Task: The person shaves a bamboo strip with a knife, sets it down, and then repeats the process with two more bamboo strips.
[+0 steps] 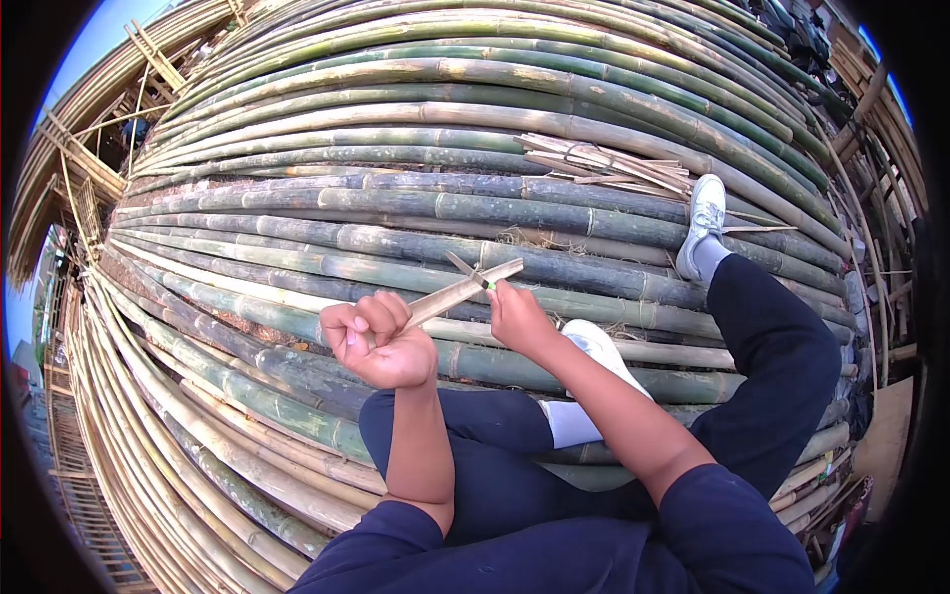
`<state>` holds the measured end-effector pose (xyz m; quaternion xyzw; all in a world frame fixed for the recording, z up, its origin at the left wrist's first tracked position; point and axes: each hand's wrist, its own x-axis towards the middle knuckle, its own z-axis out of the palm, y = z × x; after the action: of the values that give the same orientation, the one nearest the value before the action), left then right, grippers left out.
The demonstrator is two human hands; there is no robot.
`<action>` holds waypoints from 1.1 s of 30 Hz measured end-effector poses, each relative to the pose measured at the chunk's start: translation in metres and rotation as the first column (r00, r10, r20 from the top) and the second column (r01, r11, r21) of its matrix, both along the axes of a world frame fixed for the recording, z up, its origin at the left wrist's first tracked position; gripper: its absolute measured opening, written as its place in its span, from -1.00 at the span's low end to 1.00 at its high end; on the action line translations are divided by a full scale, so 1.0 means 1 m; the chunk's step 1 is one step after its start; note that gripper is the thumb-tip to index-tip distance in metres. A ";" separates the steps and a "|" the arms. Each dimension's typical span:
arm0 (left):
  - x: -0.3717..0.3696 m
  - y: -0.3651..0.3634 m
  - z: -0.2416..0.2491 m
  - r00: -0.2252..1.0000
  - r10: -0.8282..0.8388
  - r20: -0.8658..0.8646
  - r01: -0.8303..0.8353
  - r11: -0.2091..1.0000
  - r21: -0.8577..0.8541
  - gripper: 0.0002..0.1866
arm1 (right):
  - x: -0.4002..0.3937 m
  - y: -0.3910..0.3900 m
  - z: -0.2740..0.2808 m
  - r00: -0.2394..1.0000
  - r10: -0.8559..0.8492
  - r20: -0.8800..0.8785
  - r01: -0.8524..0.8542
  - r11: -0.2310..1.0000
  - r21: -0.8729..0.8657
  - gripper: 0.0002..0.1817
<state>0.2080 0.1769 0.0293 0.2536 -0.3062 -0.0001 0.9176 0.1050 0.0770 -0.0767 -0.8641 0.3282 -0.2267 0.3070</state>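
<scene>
My left hand (384, 342) is turned palm up, its fingers curled closed around the near end of a flat bamboo strip (455, 297). The strip slants up to the right, away from my palm. My right hand (520, 317) is closed on the handle of a small knife (459, 263), where a bit of bright green shows at the fingers. The blade points up and left, crossing the strip near its far end. Most of the handle is hidden inside my fist.
Long green and tan bamboo poles (475, 71) lie side by side beneath me. A bundle of split bamboo strips (606, 163) rests on them near my outstretched white shoe (706, 213). Thinner poles (129, 436) run along the left, and bamboo racks (89, 168) stand beyond.
</scene>
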 end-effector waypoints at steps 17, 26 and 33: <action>0.024 0.005 0.000 0.999 0.024 -0.046 -0.024 1.000 0.015 -0.88 | 0.028 0.030 0.055 0.974 0.165 0.156 -0.189 0.969 0.157 -0.76; 0.011 0.001 0.003 0.919 -0.386 0.088 0.369 0.916 0.159 -0.70 | -0.023 -0.002 0.072 0.972 -0.003 0.233 -0.023 0.994 0.110 -0.82; 0.004 -0.001 0.009 0.773 -0.555 0.308 0.477 0.828 0.295 -0.60 | -0.027 0.015 0.080 0.989 -0.019 0.147 -0.047 0.900 0.433 -0.75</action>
<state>0.2123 0.1760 0.0388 0.2453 -0.5348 -0.2342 0.7739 0.0783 0.0923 0.0035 -0.7569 0.3407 -0.2088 0.5172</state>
